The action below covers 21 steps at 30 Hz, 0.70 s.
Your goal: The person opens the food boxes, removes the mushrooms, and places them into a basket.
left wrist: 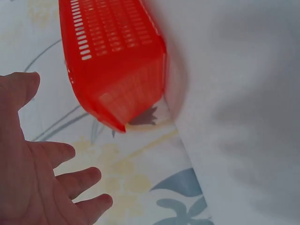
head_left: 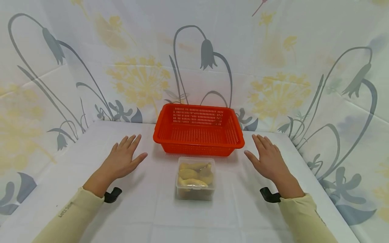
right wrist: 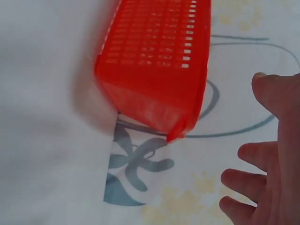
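A clear plastic box with a lid stands on the white table in the head view, and several yellow, banana-like pieces show through it. Right behind it is a red perforated plastic basket with nothing in it. My left hand is held to the left of both, fingers straight and thumb spread, touching neither. On the other side, my right hand mirrors it, also with straight fingers and no object. Both wrist views show the basket's side beyond the spread fingers.
A white cloth covers the table. Behind the basket and along both sides rises a hanging cloth printed with grey and yellow flowers. Each wrist carries a small black strap piece below the sleeve's end.
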Tool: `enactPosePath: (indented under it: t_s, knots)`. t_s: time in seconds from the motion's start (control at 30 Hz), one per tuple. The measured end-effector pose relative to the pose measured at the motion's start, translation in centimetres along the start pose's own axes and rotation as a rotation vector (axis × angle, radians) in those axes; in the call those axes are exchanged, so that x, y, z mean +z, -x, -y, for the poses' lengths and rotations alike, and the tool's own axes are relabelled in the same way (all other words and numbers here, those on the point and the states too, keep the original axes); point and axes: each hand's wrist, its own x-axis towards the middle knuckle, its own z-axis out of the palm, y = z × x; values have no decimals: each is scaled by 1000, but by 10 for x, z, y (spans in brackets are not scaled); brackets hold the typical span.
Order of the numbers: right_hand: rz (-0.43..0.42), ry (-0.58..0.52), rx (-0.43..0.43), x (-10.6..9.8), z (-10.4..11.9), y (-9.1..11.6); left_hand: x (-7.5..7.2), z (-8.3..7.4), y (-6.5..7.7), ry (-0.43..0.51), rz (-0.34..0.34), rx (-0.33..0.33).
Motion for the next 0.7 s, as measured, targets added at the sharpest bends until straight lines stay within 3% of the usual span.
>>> enactPosePath:
  t_s: [0.37, 0.7]
  knots:
    - [-51, -34, -111, -1, 23, 3, 8, -17, 3, 152, 1, 58]
    - [-97, -84, -235, 5, 38, 6, 20, -26, 6, 327, 74, 84]
